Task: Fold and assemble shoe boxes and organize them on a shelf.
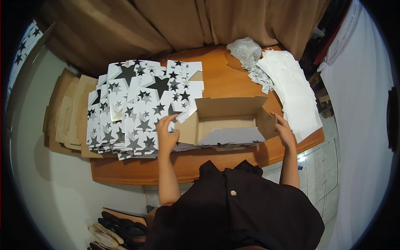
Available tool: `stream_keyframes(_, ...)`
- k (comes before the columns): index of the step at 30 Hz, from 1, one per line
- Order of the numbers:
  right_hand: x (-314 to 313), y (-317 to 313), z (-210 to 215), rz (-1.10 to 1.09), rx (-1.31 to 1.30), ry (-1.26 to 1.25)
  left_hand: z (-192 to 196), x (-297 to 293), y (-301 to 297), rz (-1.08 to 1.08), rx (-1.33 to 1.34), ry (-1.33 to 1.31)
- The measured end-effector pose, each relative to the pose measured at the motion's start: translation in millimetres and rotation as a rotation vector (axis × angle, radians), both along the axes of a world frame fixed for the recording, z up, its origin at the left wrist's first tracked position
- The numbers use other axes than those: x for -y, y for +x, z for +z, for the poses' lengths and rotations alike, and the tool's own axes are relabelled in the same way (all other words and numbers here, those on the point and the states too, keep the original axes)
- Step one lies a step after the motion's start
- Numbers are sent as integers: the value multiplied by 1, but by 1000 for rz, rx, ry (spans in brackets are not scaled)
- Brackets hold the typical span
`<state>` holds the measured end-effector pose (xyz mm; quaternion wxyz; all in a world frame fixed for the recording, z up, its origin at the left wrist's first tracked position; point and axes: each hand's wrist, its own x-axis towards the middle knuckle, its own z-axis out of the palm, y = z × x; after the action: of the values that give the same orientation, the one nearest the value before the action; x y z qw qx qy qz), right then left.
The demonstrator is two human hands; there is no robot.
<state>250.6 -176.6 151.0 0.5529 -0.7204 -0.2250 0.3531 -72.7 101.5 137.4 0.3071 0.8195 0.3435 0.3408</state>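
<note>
An open cardboard box (227,122), plain brown inside, stands at the near edge of the table with its flaps spread outward. My left hand (167,132) is at the outer edge of its left flap, fingers bent and thumb curved against it. On the other side, my right hand (284,130) holds the edge of the right flap, fingers curled around it. The box's near flap is folded up and shows a pale outer face. Beside my left hand lies a large heap of flat white box sheets (139,108) printed with black and grey stars.
Brown cardboard sheets (66,112) lean at the left by the wall. White paper sheets (291,89) are stacked along the right of the wooden table (166,168). A clear plastic bag (246,51) with small packets lies at the back. Shoes (118,229) sit low on the left.
</note>
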Motion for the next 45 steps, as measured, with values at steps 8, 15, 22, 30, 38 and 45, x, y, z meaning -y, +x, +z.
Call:
stream_keyframes(8,1,-34,25,82,492,-263,75,65,94,-134,19,157)
stream_keyframes(15,9,-33,23,135,614,-170,43,66,135,-327,-222,62)
stream_keyframes(22,27,-19,-8,-7,390,-137,33,59,99,-491,-535,98)
stream_keyframes(30,23,-24,-10,-145,432,-127,18,76,72,-655,-702,153)
stream_keyframes(38,14,-13,7,142,-76,219,-5,91,72,-664,-778,85)
stream_keyframes(45,-23,-21,-15,67,652,-105,-9,91,72,-669,-762,36)
